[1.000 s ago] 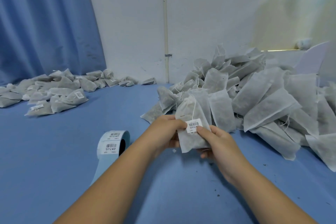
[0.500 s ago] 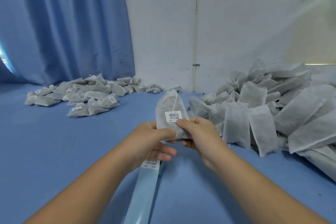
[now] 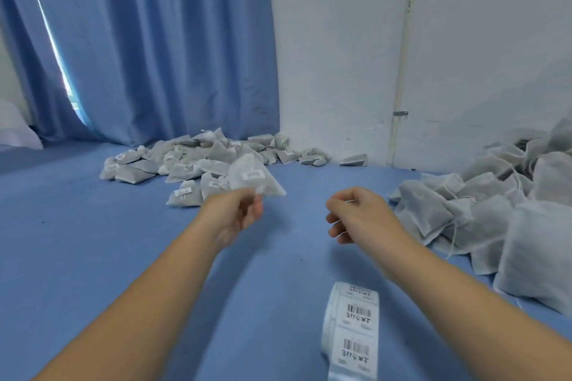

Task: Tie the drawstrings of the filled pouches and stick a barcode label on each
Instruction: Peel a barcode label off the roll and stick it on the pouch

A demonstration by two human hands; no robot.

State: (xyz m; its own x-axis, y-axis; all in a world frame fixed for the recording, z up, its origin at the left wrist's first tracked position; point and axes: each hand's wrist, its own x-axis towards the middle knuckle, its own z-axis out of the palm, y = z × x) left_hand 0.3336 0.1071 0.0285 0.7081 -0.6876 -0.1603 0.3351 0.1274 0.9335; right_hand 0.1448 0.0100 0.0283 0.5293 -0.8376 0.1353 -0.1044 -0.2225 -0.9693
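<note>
- Two bare hands reach out over the blue counter (image 3: 93,257), both beyond the label roll (image 3: 353,328). The left hand (image 3: 235,213) is beyond the roll and to its left, and the right hand (image 3: 356,213) is almost straight beyond it.
- One pouch (image 3: 247,170) is held off the counter, beyond the roll and to its left. The left hand pinches its lower corner between fingertips and thumb, and the pouch stands up from that hand, tilted and blurred.
- We see the right hand apart from that pouch, its fingers loosely curled, with nothing in them that we can make out.
- One white barcode label (image 3: 253,175) sits on the face of the held pouch; its print is too blurred for us to read.
- On the roll, two whole labels face us, and part of a third shows above them. Each bears black barcode bars with a line of characters below that we cannot read with certainty.
- Two heaps of pouches lie on the counter, each with too many to count. The left heap (image 3: 198,161) lies far beyond the roll and to its left, and several of its pouches show small white labels. The right heap (image 3: 495,219) lies to the roll's right, with thin strings trailing from it.
- One blue curtain (image 3: 154,56) and one white wall (image 3: 340,40) stand beyond the roll, behind the left heap.
</note>
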